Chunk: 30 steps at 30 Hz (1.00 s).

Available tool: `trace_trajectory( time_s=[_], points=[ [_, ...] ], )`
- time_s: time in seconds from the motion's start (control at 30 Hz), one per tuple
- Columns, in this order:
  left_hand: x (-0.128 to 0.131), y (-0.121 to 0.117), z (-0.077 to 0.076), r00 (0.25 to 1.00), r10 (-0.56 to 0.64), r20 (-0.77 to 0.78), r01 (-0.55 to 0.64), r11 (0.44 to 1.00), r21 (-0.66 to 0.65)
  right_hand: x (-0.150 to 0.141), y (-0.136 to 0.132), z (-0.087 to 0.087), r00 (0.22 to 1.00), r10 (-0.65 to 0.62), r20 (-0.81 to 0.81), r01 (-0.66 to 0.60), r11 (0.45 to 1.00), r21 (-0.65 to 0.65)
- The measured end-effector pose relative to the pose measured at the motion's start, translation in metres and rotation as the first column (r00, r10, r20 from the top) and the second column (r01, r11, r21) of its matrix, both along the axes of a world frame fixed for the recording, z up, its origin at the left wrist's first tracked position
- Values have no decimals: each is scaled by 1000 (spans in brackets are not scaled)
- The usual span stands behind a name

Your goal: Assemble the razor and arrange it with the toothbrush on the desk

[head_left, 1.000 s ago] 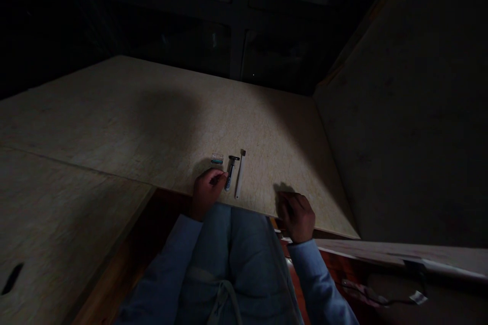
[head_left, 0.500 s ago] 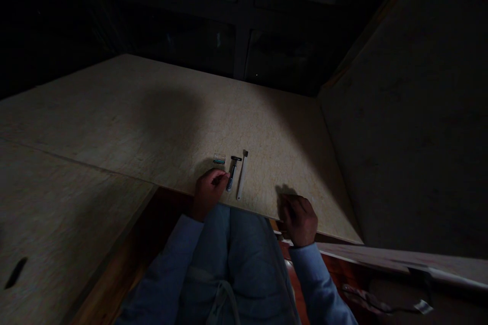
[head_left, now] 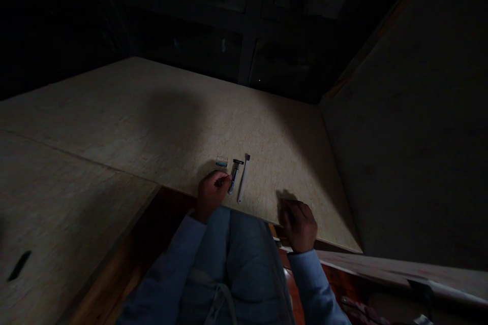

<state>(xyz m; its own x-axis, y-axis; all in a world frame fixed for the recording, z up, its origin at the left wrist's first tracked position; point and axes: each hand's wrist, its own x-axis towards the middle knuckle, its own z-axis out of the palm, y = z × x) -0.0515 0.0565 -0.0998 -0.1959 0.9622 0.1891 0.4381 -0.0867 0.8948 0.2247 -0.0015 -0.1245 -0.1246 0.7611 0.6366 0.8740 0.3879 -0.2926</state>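
A razor (head_left: 235, 175) with a dark handle lies on the pale tabletop, its head pointing away from me. Just to its right is a slim light-coloured toothbrush (head_left: 243, 180) with a dark brush head. A small clear case (head_left: 221, 161) with a teal strip sits left of the razor's head. My left hand (head_left: 212, 192) rests at the table edge, fingers curled in, thumb and fingertip right by the razor's handle; whether they touch it I cannot tell. Farther right, my right hand (head_left: 300, 223) rests loosely curled on the edge, apart from these things, with nothing seen in it.
The tabletop (head_left: 267, 127) meets an upright panel (head_left: 404, 147) on the right and dark window panes (head_left: 206, 35) at the back. A lower-left surface (head_left: 76, 203) has a dark slot (head_left: 19, 265). My legs (head_left: 229, 259) are under the front edge.
The view has shifted slightly, so everything sits a little differently in the picture. Both hands and the objects keep the same places on the table.
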Motion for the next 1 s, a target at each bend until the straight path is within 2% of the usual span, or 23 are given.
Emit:
trace_trajectory(
  time_s=[0.13, 0.33, 0.5, 0.6, 0.73, 0.8, 0.87, 1.0],
  points=[
    [9, -2, -3, 997, 35, -67, -32, 999, 42, 1, 0, -1, 1000, 1, 20, -1, 1000, 2],
    [26, 3, 6, 940, 82, -331, -81, 997, 15, 3, 0, -3, 1000, 4, 11, -4, 1000, -18],
    [31, 7, 9, 937, 128, -325, -137, 991, -3, 3, -1, -3, 1000, 1, 8, -1, 1000, -24],
    [27, 8, 4, 963, 195, -187, -196, 980, 13, 2, -1, -3, 1000, -3, 2, 3, 1000, -26],
    [23, 4, -2, 960, 208, 189, -213, 977, 6, 1, -1, -3, 1000, -18, -7, 17, 999, -37],
    [26, -2, 1, 903, 176, 391, -184, 983, -17, 0, -1, -3, 1000, -19, -8, 19, 999, -36],
    [33, -11, 8, 825, 114, 553, -105, 993, -48, 0, -1, -2, 1000, -20, -8, 20, 999, -35],
    [59, -29, 26, 628, -79, 774, 206, 976, -68, -3, 0, 0, 999, -38, -15, 37, 998, -53]
  ],
)
